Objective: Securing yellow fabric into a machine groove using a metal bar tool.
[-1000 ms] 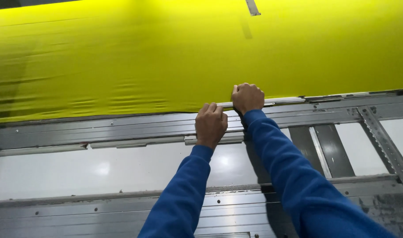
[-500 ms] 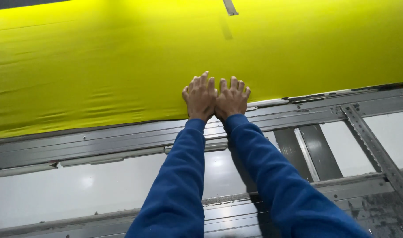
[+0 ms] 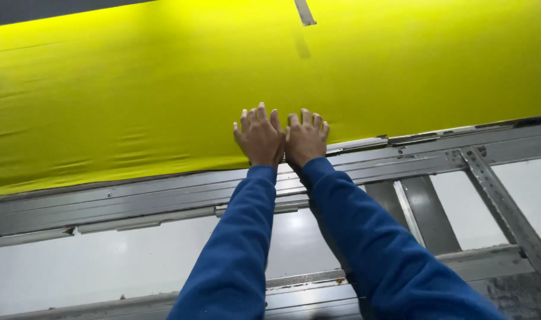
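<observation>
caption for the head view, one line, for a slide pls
Left hand and right hand, fingers spread, lie flat side by side on yellow fabric above a grey metal frame.

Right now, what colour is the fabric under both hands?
Bright yellow-green, plain with no pattern. The fabric shows best in the head view, its only view.

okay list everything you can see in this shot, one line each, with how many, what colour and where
yellow fabric sheet: one, bright yellow-green, stretched across the upper half
metal frame rails: several, grey, running below the fabric's lower edge
diagonal metal brace: one, grey with holes, lower right
grey strip: one, top centre on the fabric
pale floor: white-grey, seen through the frame
sleeves: two, blue, lower centre
left hand: one, flat on the fabric, fingers spread
right hand: one, flat beside it, touching it
</observation>
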